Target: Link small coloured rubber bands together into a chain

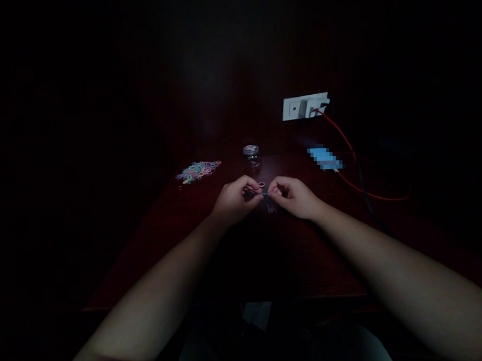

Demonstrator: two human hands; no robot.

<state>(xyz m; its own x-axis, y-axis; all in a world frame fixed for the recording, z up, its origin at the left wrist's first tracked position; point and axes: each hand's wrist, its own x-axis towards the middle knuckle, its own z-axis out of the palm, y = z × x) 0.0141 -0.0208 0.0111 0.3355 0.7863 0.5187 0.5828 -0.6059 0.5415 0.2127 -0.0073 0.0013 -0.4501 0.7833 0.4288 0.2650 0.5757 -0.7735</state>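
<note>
My left hand (pixel 238 199) and my right hand (pixel 291 196) face each other over the dark red table. Between their pinched fingertips runs a short blue-green rubber band (pixel 264 193), one end in each hand. A pink ring-shaped band (pixel 261 184) shows just behind the fingertips. Below them lies a little cluster of thin purplish bands (pixel 271 209). Farther off to the left is a loose heap of multicoloured rubber bands (pixel 199 172), with one single band (pixel 180 188) lying apart from it.
Behind my hands stands a small clear round container (pixel 251 150). To the right, a pixelated lit phone (pixel 325 158) lies on the table (pixel 156 246). A red cable (pixel 339 128) runs from it to a charger (pixel 309 108) in the white wall socket (pixel 293 108). The surroundings are very dark.
</note>
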